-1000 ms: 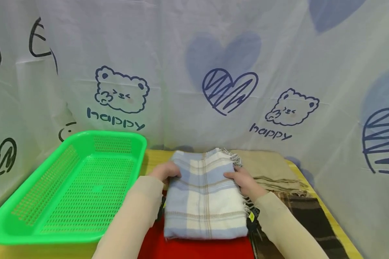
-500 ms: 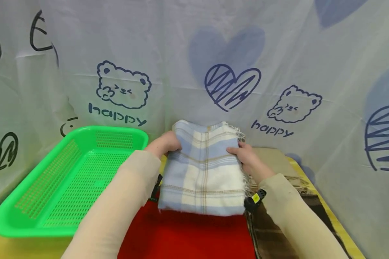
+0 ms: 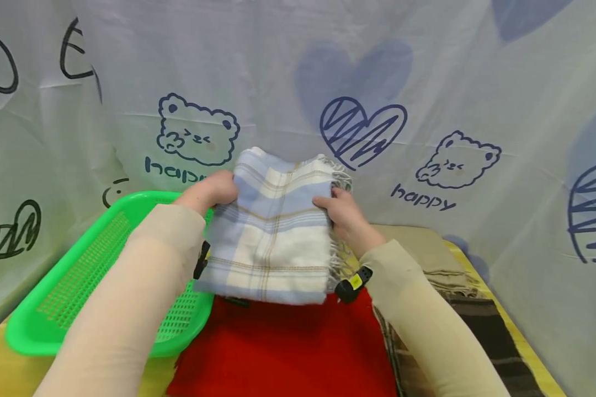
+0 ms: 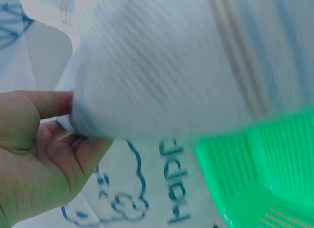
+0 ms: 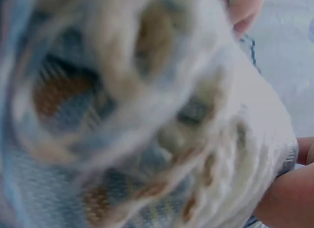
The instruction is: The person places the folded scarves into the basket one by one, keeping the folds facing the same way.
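Observation:
A folded plaid scarf (image 3: 273,231) in light blue and white, with tan lines and a fringed right side, hangs in the air between both hands. My left hand (image 3: 213,190) grips its left edge; in the left wrist view the thumb and fingers of that hand (image 4: 54,149) pinch the cloth. On the fringed edge, my right hand (image 3: 345,212) pinches with the thumb on top. Loose fringe fills much of the right wrist view, blurred. The scarf's lower left corner overlaps the rim of a green plastic basket (image 3: 40,309).
Below the scarf lies a red cloth (image 3: 288,353). To its right are a dark brown striped cloth (image 3: 496,331) and, further back, a folded beige cloth (image 3: 412,248) with fringe. All rest on a yellow table (image 3: 541,353) before a printed white curtain (image 3: 278,71).
Both hands have lifted the plaid scarf off the red cloth and carried it up and to the left, toward the green basket. More of the red cloth shows now.

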Tool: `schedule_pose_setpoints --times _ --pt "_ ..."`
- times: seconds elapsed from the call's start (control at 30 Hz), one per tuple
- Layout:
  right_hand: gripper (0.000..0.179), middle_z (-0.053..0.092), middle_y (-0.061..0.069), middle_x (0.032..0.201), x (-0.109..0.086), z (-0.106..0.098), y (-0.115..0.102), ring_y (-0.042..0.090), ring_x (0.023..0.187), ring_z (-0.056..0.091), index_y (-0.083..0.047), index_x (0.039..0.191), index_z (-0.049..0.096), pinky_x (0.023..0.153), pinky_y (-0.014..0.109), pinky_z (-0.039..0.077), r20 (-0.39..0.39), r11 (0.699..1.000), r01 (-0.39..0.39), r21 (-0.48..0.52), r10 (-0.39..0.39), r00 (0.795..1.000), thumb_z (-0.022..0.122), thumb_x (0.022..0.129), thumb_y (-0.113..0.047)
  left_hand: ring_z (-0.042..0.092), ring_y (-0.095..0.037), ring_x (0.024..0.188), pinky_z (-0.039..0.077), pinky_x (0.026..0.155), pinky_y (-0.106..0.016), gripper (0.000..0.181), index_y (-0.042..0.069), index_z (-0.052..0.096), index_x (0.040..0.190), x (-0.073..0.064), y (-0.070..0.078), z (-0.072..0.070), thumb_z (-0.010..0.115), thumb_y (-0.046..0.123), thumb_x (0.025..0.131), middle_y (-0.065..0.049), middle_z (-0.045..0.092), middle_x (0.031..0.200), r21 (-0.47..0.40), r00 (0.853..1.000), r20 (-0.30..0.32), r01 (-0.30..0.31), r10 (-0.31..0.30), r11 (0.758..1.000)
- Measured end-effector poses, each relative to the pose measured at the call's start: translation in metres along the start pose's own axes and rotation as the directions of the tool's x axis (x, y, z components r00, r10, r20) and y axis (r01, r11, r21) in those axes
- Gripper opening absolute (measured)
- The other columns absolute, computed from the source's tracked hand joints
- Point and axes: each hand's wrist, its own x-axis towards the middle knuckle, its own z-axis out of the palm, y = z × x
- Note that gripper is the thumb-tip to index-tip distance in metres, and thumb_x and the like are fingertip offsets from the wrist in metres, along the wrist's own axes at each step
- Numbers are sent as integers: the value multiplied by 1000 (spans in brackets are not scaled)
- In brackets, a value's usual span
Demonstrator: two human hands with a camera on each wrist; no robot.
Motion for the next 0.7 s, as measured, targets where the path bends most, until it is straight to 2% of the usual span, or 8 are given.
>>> schedule_pose_setpoints --times 0.07,0.23,0.27,0.37,0.5,0.6,0.7 --pt "69 26 13 153 9 15 2 22 136 33 -1 147 23 111 29 30 5 998 41 41 -41 999 60 90 -7 52 -34 96 46 90 -47 34 -12 45 118 -1 -7 -9 38 -4 85 -26 52 112 74 999 -50 -2 6 997" --pt "68 28 15 152 9 56 -4 23 138 32 0 146 26 112 30 30 -2 993 100 65 -101 995 61 88 -5 53 -39 101 45 92 -50 37 -12 44 123 -5 -27 -29 39 2 89 -30 52 118 231 987 -158 51 -14 972" --pt "66 27 16 152 2 65 -10 26 140 29 0 146 25 114 33 27 -9 994 92 52 -91 996 58 89 -2 53 -40 101 45 91 -51 37 -12 44 123 -6 -31 -32 39 3 89 -31 51 118 239 984 -175 68 -26 969" --pt "63 31 18 150 -3 89 -11 28 139 31 1 145 27 114 35 27 -16 988 150 -18 -150 988 56 90 -3 53 -41 99 46 86 -51 35 -11 44 120 -11 -43 -39 39 4 89 -32 51 116 276 972 -228 117 -54 954" --pt "57 39 19 145 -10 120 -10 29 135 38 2 141 34 112 35 31 -6 967 238 -94 -240 971 57 90 -6 52 -47 104 47 84 -55 36 -13 40 121 -19 -62 -49 37 6 91 -37 47 119 307 949 -296 205 -111 929" --pt "56 43 21 142 -14 145 -9 29 133 41 4 139 36 110 34 33 21 954 297 -53 -296 955 57 88 -4 48 -52 111 45 86 -58 42 -16 34 125 -26 -81 -59 37 7 90 -40 43 123 297 925 -342 273 -165 915" --pt "57 42 22 142 -22 168 -8 29 133 40 4 139 35 111 34 33 50 940 339 -24 -338 940 57 87 -3 46 -53 114 44 89 -59 48 -19 30 128 -34 -99 -67 37 7 89 -41 42 124 250 898 -371 343 -237 906"
